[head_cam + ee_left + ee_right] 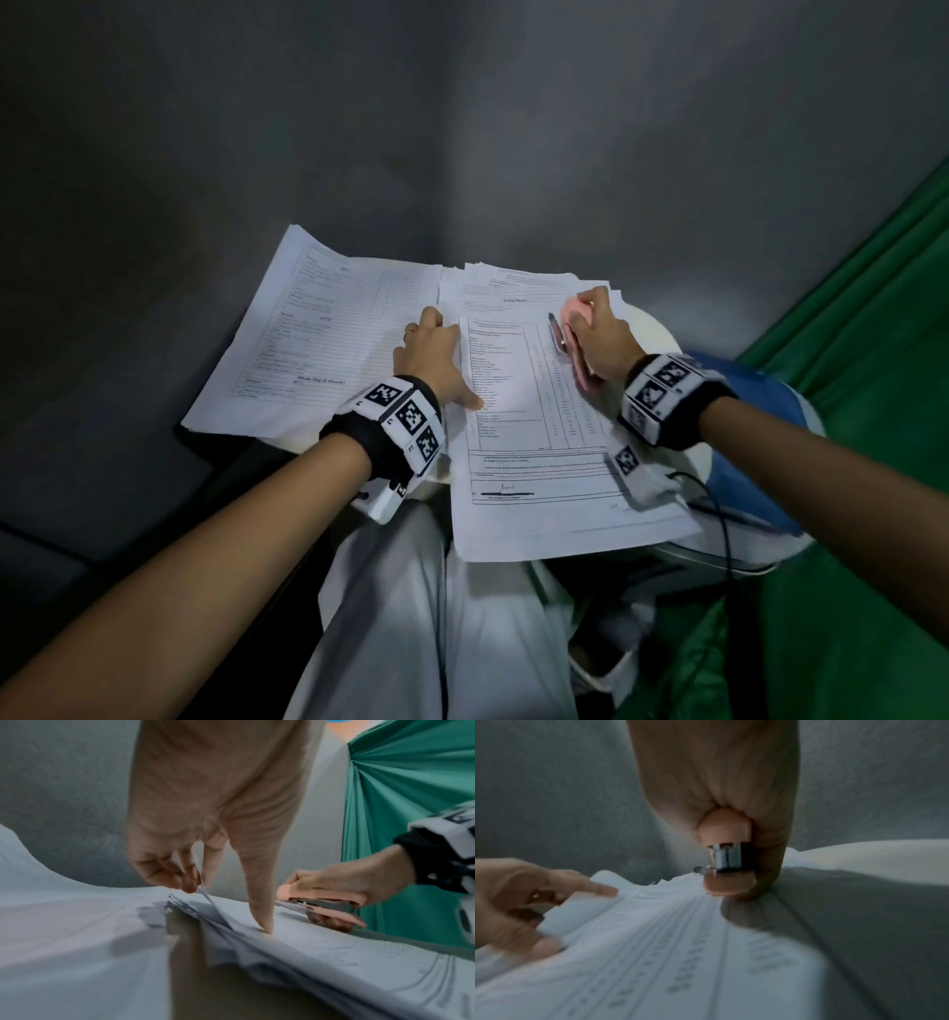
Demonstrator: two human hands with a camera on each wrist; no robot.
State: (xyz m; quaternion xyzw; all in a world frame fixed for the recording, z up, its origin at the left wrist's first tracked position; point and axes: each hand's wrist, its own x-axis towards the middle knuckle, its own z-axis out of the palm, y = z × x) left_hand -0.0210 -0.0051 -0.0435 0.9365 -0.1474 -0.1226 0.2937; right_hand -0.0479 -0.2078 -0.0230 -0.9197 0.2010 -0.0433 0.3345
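1. Grey plaster wall (462, 128) fills the background. A green cloth (847, 334) hangs on our right, and we're sat at a small round white table (652, 329) with our white trousers (436, 616) below it.
2. Readable stuff first. The loose white printed sheets (308, 334) spread on the left carry one bold line, "Whole Day (2 Viands)". Everything else on them is too small for us to read.
3. On the table's right side lies a stack of white printed sheets (513, 401), hanging over the near rim. Its top page is a ruled grid with columns of figures and a signature line low down. The heading is too blurred to read.
4. Our pink plastic stapler (571, 313), with its grey metal magazine, sits low over the right side of that top page, towards the far end.
5. Its long axis runs from us towards the wall, roughly along the page's columns. The rounded pink end is the far one and the other end points back at our wrist. We can't tell which end is the mouth.
6. Our right hand (601, 339) is wrapped tight around the stapler.
7. Our left hand (429, 354) is at the stack's left edge. The thumb presses down on the top page, and in the left wrist view the curled fingers pinch up a sheet's edge. One finger wears a ring.
8. Both wrists wear black bands with black-and-white square markers (405, 416).
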